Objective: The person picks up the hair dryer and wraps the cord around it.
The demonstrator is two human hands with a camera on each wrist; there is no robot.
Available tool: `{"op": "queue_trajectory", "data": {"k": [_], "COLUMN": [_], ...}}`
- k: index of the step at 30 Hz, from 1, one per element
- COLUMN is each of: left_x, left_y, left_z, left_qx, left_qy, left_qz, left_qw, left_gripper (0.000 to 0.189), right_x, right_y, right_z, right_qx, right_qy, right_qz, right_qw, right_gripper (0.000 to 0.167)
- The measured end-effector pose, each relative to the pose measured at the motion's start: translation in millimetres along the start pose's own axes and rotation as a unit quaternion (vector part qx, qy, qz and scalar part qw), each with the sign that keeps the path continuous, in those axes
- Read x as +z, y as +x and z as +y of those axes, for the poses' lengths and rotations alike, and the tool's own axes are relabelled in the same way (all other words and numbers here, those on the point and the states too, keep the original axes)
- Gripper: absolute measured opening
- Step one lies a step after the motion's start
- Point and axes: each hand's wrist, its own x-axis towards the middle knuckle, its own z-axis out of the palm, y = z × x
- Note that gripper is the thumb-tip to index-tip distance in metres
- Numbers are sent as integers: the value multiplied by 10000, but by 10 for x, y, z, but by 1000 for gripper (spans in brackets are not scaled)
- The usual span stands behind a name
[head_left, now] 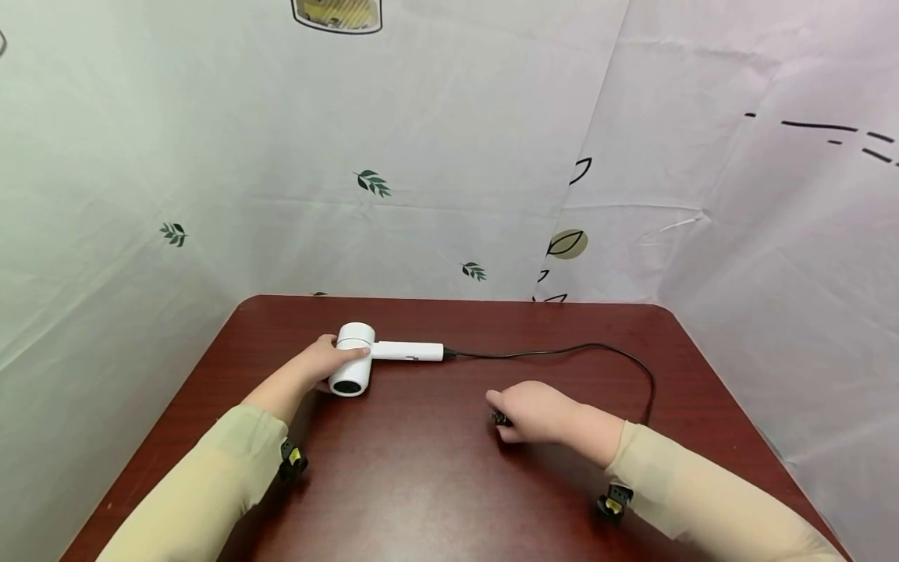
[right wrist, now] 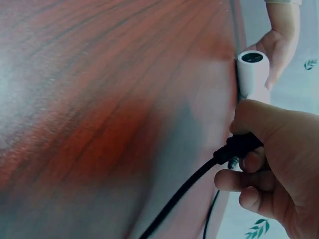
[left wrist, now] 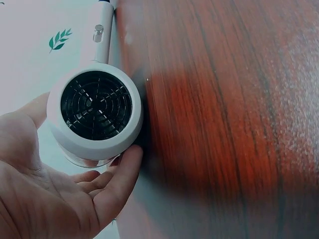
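A white hair dryer (head_left: 353, 355) lies on the table, its handle pointing right in the head view. My left hand (head_left: 325, 363) grips the dryer's head, thumb on top and fingers round the far side. The left wrist view looks onto the dark round grille (left wrist: 96, 105) at one end, with the left hand (left wrist: 55, 184) curled about the barrel. Farther right, my right hand (head_left: 537, 411) pinches the black plug end (right wrist: 241, 144) of the cord between thumb and fingers. Its prongs are hidden in the right wrist view.
The black power cord (head_left: 548, 353) leaves the handle and loops across the table to the right, passing behind the right forearm. The dark red wooden table (head_left: 421, 484) has rounded far corners. Pale printed sheeting (head_left: 449, 140) hangs behind and at both sides.
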Motion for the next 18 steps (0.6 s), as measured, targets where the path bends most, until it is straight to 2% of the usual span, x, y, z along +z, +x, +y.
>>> {"op": "queue_trajectory", "data": {"k": [10, 18], "left_x": [-10, 14], "left_y": [-18, 5], "left_z": [10, -5], "left_qx": [101, 105], "left_qy": [114, 271], "left_qz": [-41, 86], "left_qw": [9999, 9995], "left_gripper": [93, 88], "right_x": [-191, -272], "right_y": [19, 15], "right_z": [-73, -102], "right_qx": [360, 534], "right_qy": [-396, -216], "right_qz": [216, 145], "right_qw": [9983, 9982], "right_gripper": [29, 27]}}
